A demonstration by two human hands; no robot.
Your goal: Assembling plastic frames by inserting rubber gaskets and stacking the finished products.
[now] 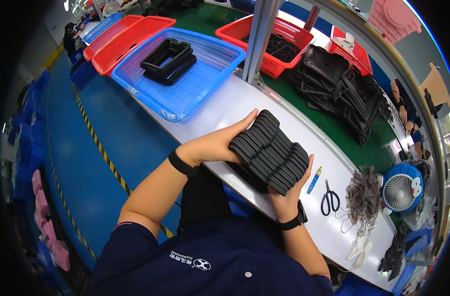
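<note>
Together both hands [254, 167] squeeze a ribbed stack of black plastic frames [269, 152].

Factory assembly line, green conveyor belt [333, 130], plastic parts baskets [185, 89], hazard-striped blue floor [87, 163]

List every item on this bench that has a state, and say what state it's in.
Left hand: closed on the stack's far end.
Right hand: closed on its near end.
Stack of black frames: held between both hands, over the bench.
Scissors: shut, lying flat.
Blue basket: holds a few black frames.
</note>
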